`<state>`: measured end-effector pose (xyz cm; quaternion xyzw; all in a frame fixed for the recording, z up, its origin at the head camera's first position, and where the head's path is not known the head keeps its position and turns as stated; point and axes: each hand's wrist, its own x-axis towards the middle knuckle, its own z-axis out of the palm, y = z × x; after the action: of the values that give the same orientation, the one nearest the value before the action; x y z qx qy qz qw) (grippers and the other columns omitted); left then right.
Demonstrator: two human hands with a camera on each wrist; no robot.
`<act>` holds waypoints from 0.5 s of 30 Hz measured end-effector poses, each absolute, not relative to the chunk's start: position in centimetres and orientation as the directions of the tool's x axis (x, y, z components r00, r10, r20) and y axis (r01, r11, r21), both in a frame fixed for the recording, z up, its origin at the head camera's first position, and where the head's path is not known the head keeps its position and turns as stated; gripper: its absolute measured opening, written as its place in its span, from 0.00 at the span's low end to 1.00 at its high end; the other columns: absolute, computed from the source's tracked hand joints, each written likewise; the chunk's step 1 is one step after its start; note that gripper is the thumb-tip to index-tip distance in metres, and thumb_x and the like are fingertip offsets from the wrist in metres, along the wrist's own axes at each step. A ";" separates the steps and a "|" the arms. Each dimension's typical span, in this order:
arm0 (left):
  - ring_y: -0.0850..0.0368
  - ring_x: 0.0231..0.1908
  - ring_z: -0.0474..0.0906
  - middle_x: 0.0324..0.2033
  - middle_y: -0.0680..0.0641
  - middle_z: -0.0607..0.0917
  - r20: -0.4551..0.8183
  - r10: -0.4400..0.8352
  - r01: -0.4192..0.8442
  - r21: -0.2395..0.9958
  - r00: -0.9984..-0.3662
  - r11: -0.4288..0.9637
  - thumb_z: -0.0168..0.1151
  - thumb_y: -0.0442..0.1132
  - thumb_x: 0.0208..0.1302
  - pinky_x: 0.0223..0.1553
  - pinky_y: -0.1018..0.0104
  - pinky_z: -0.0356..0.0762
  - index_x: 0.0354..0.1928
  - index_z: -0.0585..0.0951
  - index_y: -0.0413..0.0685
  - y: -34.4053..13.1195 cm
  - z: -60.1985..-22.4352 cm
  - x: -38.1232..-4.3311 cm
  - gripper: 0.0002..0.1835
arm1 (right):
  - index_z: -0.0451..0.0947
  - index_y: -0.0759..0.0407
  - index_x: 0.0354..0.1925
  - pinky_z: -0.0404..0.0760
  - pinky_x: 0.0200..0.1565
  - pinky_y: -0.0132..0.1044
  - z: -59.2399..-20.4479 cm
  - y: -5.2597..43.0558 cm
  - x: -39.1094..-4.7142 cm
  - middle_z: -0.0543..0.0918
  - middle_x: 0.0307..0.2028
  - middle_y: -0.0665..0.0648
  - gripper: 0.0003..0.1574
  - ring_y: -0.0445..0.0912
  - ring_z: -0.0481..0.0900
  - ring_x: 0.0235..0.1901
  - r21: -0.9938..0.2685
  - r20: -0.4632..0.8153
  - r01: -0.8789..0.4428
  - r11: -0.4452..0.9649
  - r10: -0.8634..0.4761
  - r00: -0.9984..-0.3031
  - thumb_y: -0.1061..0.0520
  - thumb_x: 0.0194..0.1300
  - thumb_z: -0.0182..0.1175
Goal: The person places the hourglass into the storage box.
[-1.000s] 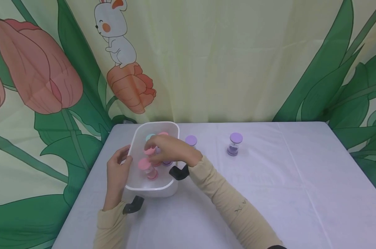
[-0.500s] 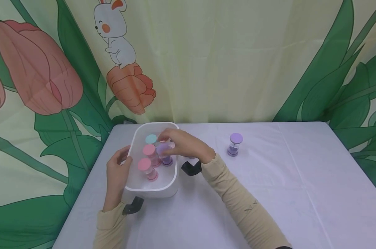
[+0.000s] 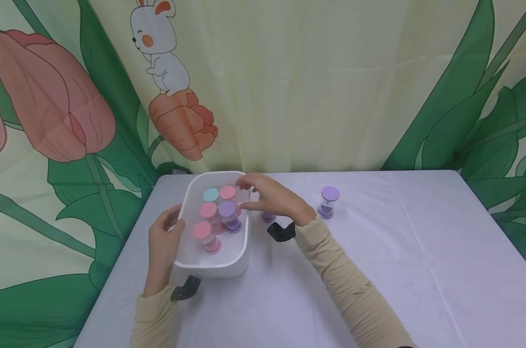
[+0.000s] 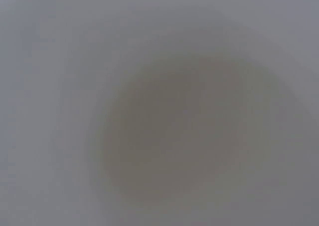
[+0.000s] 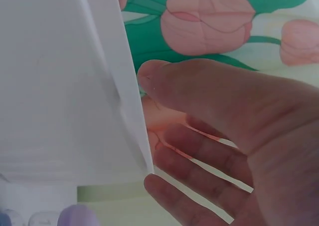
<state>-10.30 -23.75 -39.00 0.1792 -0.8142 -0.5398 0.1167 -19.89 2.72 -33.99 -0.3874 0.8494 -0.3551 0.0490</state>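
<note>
A white plastic box (image 3: 232,269) holds several small sand timers standing upright: a teal-capped timer (image 3: 211,195), three pink-capped ones, the front pink timer (image 3: 207,237) among them, and a purple-capped timer (image 3: 229,216). My left hand (image 3: 164,241) touches the box's left wall from outside, fingers and thumb at the rim. Above the right rim is my right hand (image 3: 278,197), fingers loosely spread with nothing between them. In the right wrist view its thumb and fingertips lie close to the box edge. Behind this hand, another purple sand timer (image 3: 269,217) is mostly hidden.
One more purple sand timer (image 3: 328,201) stands alone on the white-clothed table (image 3: 376,270), right of the box. A printed curtain (image 3: 311,87) hangs along the table's back edge. The left wrist view is only a grey blur.
My right hand has come out of the box's middle and moved right to its right rim, uncovering the timers inside. The left hand and the box have stayed put.
</note>
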 end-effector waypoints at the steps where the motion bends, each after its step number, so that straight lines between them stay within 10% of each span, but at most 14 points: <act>1: 0.45 0.57 0.79 0.61 0.45 0.79 -0.008 -0.419 -0.171 0.920 -0.908 0.353 0.50 0.41 0.71 0.54 0.46 0.80 0.66 0.75 0.54 -23.7 -39.0 -10.3 0.23 | 0.72 0.63 0.62 0.76 0.58 0.42 -34.1 2.9 -19.9 0.80 0.54 0.59 0.35 0.51 0.77 0.54 -0.644 0.192 -0.619 0.450 -0.688 -0.700 0.54 0.60 0.70; 15: 0.45 0.59 0.78 0.61 0.44 0.79 0.001 -0.414 -0.161 0.920 -0.910 0.357 0.51 0.41 0.71 0.55 0.45 0.79 0.66 0.75 0.54 -23.8 -39.1 -10.2 0.22 | 0.72 0.67 0.61 0.75 0.60 0.47 -35.9 5.2 -20.3 0.79 0.54 0.64 0.34 0.55 0.76 0.55 -0.672 0.212 -0.576 0.465 -0.624 -0.752 0.57 0.60 0.69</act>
<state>-10.23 -23.79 -39.09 0.1763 -0.8154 -0.5388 0.1172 -20.33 5.19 -35.86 -0.3507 0.8553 -0.3800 0.0320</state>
